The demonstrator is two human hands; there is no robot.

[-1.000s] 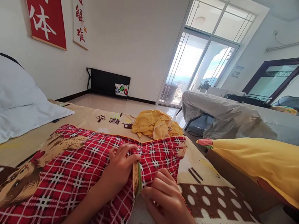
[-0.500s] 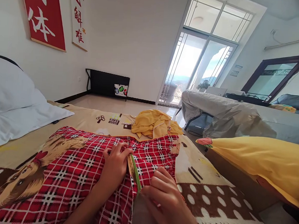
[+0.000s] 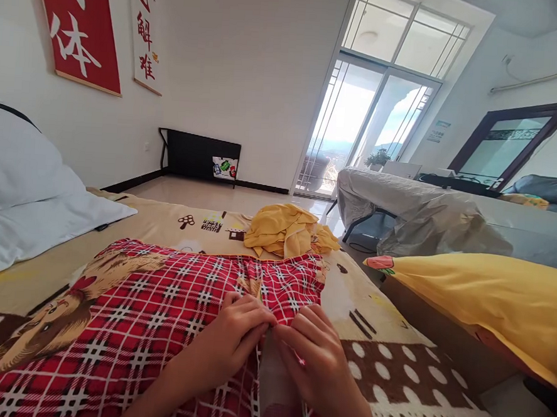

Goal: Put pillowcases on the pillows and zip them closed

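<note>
A red plaid pillowcase [image 3: 159, 314] with a chicken picture lies across the bed in front of me. My left hand [image 3: 235, 338] and my right hand [image 3: 314, 355] meet at its open edge, fingers pinched on the cloth on either side of the opening. A pale inner pillow [image 3: 274, 384] shows in the gap just below my fingers. The green trim seen a moment ago is hidden under my fingers.
A crumpled yellow cloth [image 3: 289, 231] lies at the far edge of the bed. A white pillow [image 3: 28, 199] sits at the left, a yellow pillow [image 3: 485, 303] at the right. A covered table [image 3: 424, 211] stands beyond, in front of the balcony door [image 3: 358, 131].
My left hand has moved down and right to meet my right hand, drawing the pillowcase's opening together. The folded-back edge with green trim no longer shows.
</note>
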